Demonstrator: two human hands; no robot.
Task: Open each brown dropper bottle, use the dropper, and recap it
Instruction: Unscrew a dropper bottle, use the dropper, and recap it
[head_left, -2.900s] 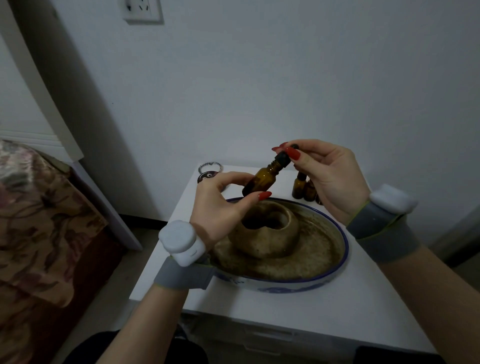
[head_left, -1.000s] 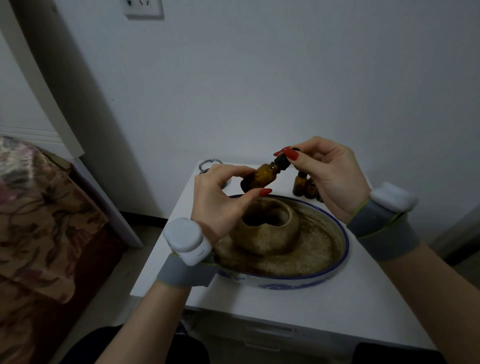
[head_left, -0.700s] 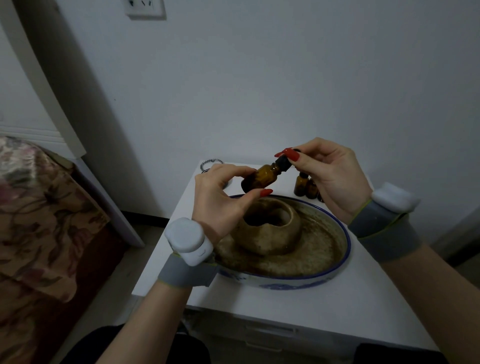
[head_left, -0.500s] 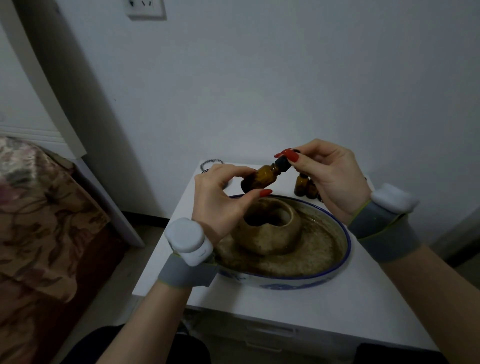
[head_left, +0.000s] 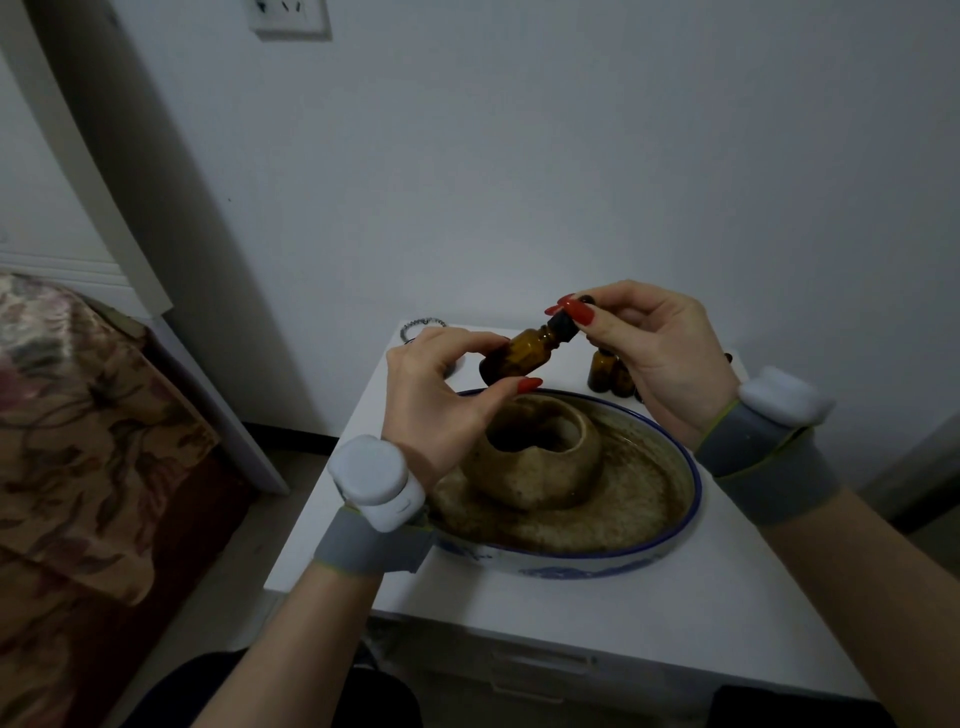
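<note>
Your left hand (head_left: 431, 410) pinches the tilted bottle (head_left: 514, 356) over the dish (head_left: 675, 525) (catching drips, likely) while your right hand (head_left: 660, 353) pinches its cap (head_left: 563, 326).

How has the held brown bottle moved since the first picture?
Barely: the bottle sits slightly lower and flatter against the dish rim, held by the left hand, right hand on its cap.

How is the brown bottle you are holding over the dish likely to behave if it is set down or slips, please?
The brown bottle looks like rigid glass, so it probably breaks if dropped. Its round body would likely roll when lying sideways. The left hand holds it with fingertips alone, suggesting it is light.
</note>
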